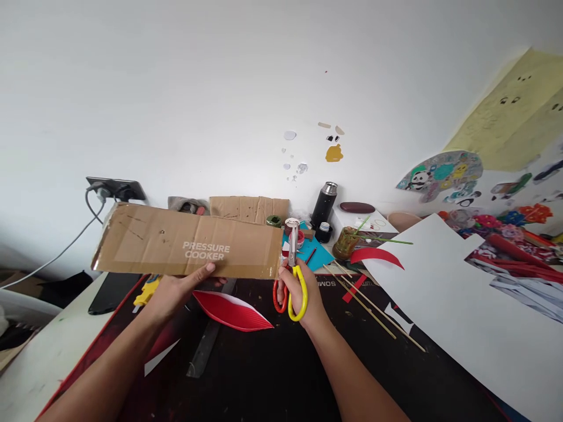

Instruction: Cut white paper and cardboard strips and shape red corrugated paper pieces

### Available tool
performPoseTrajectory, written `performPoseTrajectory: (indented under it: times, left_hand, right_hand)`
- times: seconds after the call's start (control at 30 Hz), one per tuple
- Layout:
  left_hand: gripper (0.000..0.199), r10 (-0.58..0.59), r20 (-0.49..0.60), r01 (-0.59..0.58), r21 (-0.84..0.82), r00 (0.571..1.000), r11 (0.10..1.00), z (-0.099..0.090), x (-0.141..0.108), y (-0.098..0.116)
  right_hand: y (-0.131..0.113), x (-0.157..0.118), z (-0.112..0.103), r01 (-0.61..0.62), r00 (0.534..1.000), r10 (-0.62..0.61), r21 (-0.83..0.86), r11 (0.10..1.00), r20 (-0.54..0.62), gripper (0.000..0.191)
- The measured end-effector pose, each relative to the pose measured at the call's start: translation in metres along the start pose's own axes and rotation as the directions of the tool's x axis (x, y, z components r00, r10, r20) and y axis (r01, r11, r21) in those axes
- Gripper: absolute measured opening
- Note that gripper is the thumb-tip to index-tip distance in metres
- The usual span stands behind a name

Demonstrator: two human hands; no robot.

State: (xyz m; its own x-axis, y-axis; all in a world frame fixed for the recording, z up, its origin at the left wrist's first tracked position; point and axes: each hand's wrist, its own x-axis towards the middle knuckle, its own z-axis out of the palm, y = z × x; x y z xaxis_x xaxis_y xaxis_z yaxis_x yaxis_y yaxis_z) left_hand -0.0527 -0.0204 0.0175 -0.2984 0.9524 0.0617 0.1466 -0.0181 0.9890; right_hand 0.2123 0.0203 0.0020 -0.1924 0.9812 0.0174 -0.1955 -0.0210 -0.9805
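Observation:
My left hand (pixel 180 288) grips the lower edge of a long brown cardboard piece (pixel 149 240) printed "PRESSURE COOKER", thumb on its front face. In my right hand (pixel 311 293) is a pair of scissors (pixel 303 302) with one yellow and one red handle loop, blades pointing up. The scissors are just beside the cardboard's right end; whether my right fingers also touch that end I cannot tell. Below the cardboard, a red pleated paper shape (pixel 233 312) lies on the dark mat (pixel 264 375), partly over a clear ruler (pixel 202 351).
Thin wooden sticks (pixel 373 313) and a large white sheet (pixel 422 275) lie to the right. Behind stand a black flask (pixel 324 205) and a glass jar (pixel 345 243). A yellow glue gun (pixel 147 292) and a black phone (pixel 112 293) are at left, near a wall socket (pixel 116 187).

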Motion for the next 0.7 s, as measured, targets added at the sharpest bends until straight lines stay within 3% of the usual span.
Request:
performPoseTrajectory:
  times: [0.3, 0.57, 0.7]
  left_hand:
    - [0.043, 0.011, 0.017, -0.011, 0.029, 1.000, 1.000, 0.001, -0.003, 0.005]
    - [0.039, 0.031, -0.026, -0.029, 0.074, 0.999, 0.997, 0.010, -0.010, 0.023]
    - [0.044, -0.014, 0.019, 0.013, 0.057, 1.000, 0.998, 0.013, -0.010, 0.020]
  right_hand:
    - [-0.001, -0.003, 0.001, -0.013, 0.999, 0.016, -0.070, 0.997, 0.049, 0.039]
    - [0.008, -0.001, -0.001, -0.039, 0.999, 0.042, -0.141, 0.989, 0.020, 0.041]
    - [0.008, 0.000, -0.002, -0.046, 0.999, 0.048, -0.116, 0.992, 0.009, 0.042]
